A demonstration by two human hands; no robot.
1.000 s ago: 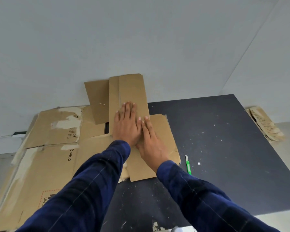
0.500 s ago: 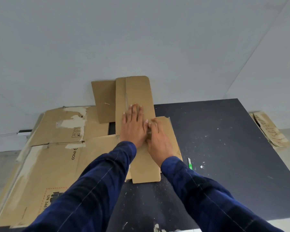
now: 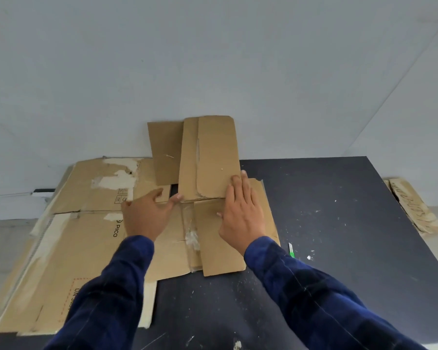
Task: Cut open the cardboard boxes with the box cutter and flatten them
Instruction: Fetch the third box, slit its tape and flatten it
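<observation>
– Box (image 3: pixel 220 246) first; where does it lie from the hands?
– Straight ahead of the person; its long axis runs away from them toward the wall (image 3: pixel 213 59); near half flat on the mat (image 3: pixel 339 223), far half tipped up against the wall, with the crease running crosswise at fingertip level.
– And the hands?
– Right hand (image 3: pixel 243 213) is on it, fingers straight and flat, pressing the near half with the tips at the foot of the raised flap; it grasps nothing. Left hand (image 3: pixel 147 215) sits off to the left over the big sheet (image 3: pixel 81 238), fingers spread and loose, thumb reaching toward the crease; nothing held there either.
– So which one pushes the flap down?
– I'd say the right; it is already beside the flap, and the left would have to come across.
– Cutter?
– Cutter (image 3: pixel 291 250) is on the mat just right of the right sleeve, lying roughly parallel to the box; right hand is nearer.
– Anything you can't make out?
– Left hand is blurred, so I cannot tell whether its palm touches the sheet; the sleeve covers the cutter's near end, and the blade is too small to tell; the sleeves hide part of the big sheet too.
</observation>
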